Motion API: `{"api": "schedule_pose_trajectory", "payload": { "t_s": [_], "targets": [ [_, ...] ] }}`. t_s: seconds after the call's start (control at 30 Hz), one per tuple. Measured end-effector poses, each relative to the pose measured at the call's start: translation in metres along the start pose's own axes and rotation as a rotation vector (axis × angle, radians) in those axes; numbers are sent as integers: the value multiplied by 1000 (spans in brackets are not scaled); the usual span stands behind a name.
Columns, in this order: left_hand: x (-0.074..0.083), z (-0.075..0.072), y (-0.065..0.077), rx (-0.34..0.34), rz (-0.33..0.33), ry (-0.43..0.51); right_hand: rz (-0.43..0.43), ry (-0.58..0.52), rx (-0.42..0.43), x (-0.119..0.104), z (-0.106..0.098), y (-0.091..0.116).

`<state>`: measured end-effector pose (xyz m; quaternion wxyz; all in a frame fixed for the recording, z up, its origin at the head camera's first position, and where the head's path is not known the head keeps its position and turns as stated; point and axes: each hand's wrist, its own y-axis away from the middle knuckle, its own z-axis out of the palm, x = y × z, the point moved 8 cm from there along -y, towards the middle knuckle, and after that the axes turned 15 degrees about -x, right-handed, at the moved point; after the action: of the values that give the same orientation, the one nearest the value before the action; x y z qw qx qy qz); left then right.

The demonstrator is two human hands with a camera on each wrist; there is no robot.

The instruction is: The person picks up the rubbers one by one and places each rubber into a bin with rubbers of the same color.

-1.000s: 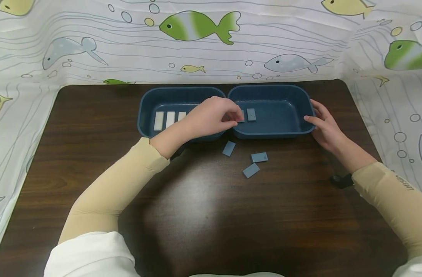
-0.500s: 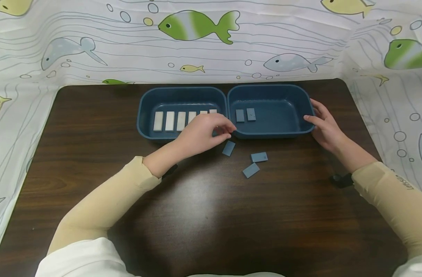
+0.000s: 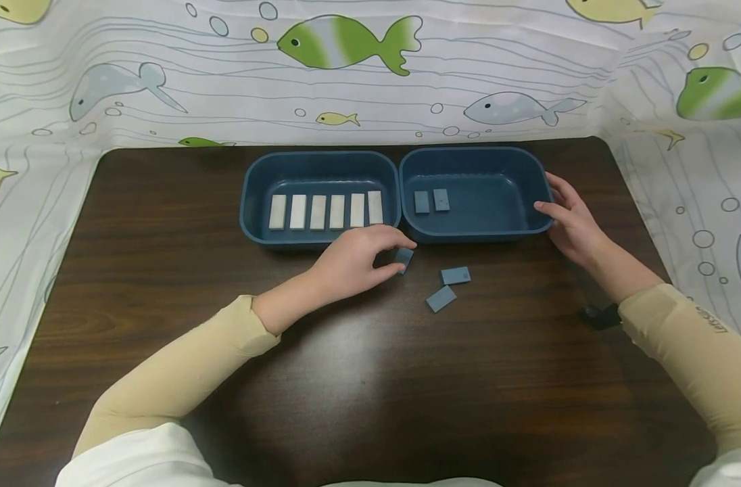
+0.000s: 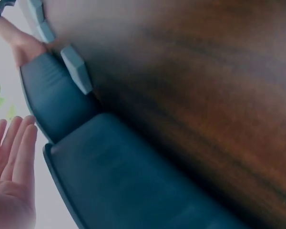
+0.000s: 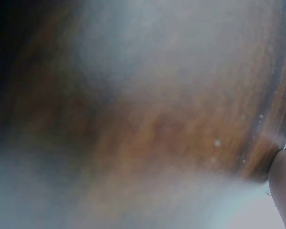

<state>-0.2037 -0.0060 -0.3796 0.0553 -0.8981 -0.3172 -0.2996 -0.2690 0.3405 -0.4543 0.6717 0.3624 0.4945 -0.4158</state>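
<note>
My left hand (image 3: 361, 260) reaches over the table with thumb and fingers apart, on either side of a small blue-grey rectangular block (image 3: 403, 258). Nothing is pinched between them; the left wrist view shows that hand (image 4: 12, 176) with fingers extended. At the far right, my right hand (image 3: 574, 220) grips the end wall of the right blue bin (image 3: 476, 237), thumb over the rim and fingers outside. Inside that bin two blue-grey blocks, a left one (image 3: 422, 202) and a right one (image 3: 441, 199), lie side by side. The right wrist view is mostly blurred tabletop.
Touching the right bin is a left blue bin (image 3: 318, 155), holding a row of several white blocks (image 3: 318, 212). Two more blue-grey blocks, one upper (image 3: 455, 276) and one lower (image 3: 441, 299), lie on the dark wooden table (image 3: 370, 385). A fish-print cloth (image 3: 224, 81) stands behind.
My left hand has drawn back from over the right bin's left side, down to the block on the table, its fingers spreading. The right hand stays on the bin.
</note>
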Motion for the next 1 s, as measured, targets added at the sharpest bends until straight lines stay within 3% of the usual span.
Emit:
{"api": "schedule_pose_trajectory", "payload": {
  "t_s": [0.23,0.53,1.0],
  "targets": [
    [-6,15,-7,-115,-45,-23,10,5,8,2,-1,0],
    [-9,36,-14,-287,-33,-51,12,6,5,1,-2,0],
    [-23,53,-20,-357,-102,-89,10,6,4,1,-2,0]
  ]
}}
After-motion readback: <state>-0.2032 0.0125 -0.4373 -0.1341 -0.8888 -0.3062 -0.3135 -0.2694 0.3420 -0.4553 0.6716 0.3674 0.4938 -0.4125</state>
